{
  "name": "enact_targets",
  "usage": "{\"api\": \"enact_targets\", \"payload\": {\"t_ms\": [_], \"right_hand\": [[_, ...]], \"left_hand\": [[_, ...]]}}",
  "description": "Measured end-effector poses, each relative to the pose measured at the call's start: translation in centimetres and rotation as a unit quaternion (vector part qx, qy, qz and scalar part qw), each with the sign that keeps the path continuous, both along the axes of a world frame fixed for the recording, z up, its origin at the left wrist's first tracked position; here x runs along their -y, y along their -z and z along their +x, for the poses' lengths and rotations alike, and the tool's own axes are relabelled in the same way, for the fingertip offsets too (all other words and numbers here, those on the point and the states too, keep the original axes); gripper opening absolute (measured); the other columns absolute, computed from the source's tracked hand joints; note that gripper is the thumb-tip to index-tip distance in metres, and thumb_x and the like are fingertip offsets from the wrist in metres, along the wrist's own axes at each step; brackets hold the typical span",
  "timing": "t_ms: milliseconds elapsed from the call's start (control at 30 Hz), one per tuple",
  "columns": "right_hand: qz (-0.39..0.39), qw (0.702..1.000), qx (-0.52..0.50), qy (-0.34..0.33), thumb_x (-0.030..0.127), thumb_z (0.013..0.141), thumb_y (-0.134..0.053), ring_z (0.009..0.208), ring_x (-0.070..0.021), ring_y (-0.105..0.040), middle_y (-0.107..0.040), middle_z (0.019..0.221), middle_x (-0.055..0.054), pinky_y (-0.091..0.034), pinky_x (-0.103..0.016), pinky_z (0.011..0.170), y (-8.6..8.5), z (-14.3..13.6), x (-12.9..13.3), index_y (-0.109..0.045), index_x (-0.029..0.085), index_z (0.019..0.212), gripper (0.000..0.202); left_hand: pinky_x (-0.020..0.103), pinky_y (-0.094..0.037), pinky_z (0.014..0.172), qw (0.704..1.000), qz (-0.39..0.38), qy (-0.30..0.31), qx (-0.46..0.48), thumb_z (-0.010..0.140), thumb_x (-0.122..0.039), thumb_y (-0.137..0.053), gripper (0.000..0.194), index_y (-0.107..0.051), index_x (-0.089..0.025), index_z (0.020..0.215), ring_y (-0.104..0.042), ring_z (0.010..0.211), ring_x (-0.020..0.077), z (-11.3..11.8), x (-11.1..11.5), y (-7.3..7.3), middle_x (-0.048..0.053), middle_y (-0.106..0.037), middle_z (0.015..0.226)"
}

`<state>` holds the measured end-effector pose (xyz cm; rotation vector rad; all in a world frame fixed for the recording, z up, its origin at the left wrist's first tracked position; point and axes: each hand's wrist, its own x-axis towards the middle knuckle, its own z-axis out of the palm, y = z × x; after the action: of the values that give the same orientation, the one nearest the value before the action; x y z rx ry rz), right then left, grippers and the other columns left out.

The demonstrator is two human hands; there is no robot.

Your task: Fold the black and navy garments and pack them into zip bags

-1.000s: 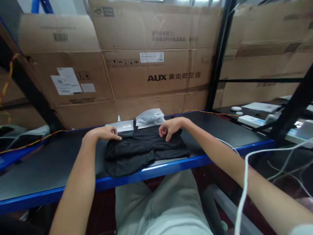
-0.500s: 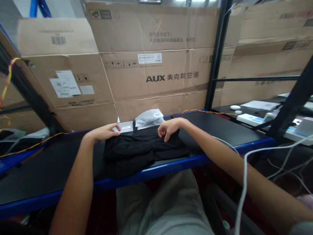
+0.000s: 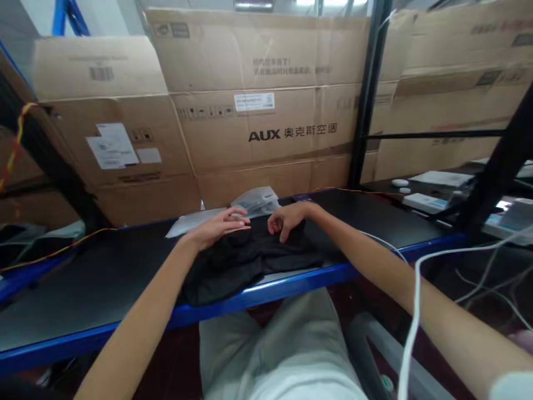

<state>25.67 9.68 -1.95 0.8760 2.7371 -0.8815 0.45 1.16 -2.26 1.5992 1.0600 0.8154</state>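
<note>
Head view: left hand (image 3: pixel 221 226) and right hand (image 3: pixel 287 220) were at a black cloth (image 3: pixel 235 264)

The cloth lay rumpled on the table (image 3: pixel 104 275), in front of the person, and its near left part reached over the blue edge (image 3: pixel 291 287). The left hand was at the cloth's back edge, palm down, its fingers fairly straight and pointing right. Whether it pinched any fabric could not be told. The right hand rested on the cloth's right half with its fingers curled; whether it gripped the fabric could not be told either. The two hands were near each other but apart.

Behind the left hand, a flat white bag (image 3: pixel 187 222) lay on the table. A clear packet (image 3: pixel 255 200) sat just to its right, behind the gap between the hands.

Along the back stood a large carton (image 3: pixel 266 153) printed "AUX", with a second carton (image 3: pixel 112 111) carrying paper labels to its left. A black post (image 3: pixel 366 100) rose to the right of the AUX carton. A red and yellow wire (image 3: pixel 375 193) ran past the post's foot. Farther right, a white box (image 3: pixel 427 202) lay near a sheet of paper (image 3: pixel 441 178). A white cable (image 3: pixel 415 311) crossed in front of the right forearm (image 3: pixel 387 272).
</note>
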Motion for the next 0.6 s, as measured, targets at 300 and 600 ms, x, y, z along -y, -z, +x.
{"api": "enact_targets", "payload": {"t_ms": [300,600], "right_hand": [[0.003,1.000,-0.005,0.003,0.040,0.050,-0.084,0.077,-0.0143,-0.055,-0.060,0.081,0.002,-0.041,-0.025,0.069,0.0,0.0,0.1,-0.067,0.015,0.092,0.052],[0.005,1.000,-0.010,0.001,0.040,0.050,-0.085,0.077,-0.0136,-0.055,-0.061,0.082,0.002,-0.041,-0.024,0.068,0.3,0.0,-0.2,-0.067,0.014,0.093,0.053]], "left_hand": [[0.035,-0.052,0.086,0.980,0.166,-0.041,-0.103,0.071,-0.045,-0.072,0.039,-0.064,-0.018,0.097,-0.068,0.090,0.0203,0.7,-0.4,0.0,0.005,-0.072,0.095],[0.028,-0.038,0.050,0.935,0.008,0.002,-0.355,0.067,-0.056,-0.070,0.077,-0.046,-0.016,0.129,-0.057,0.048,0.0201,-2.4,1.0,-1.5,-0.005,-0.060,0.052]]}}
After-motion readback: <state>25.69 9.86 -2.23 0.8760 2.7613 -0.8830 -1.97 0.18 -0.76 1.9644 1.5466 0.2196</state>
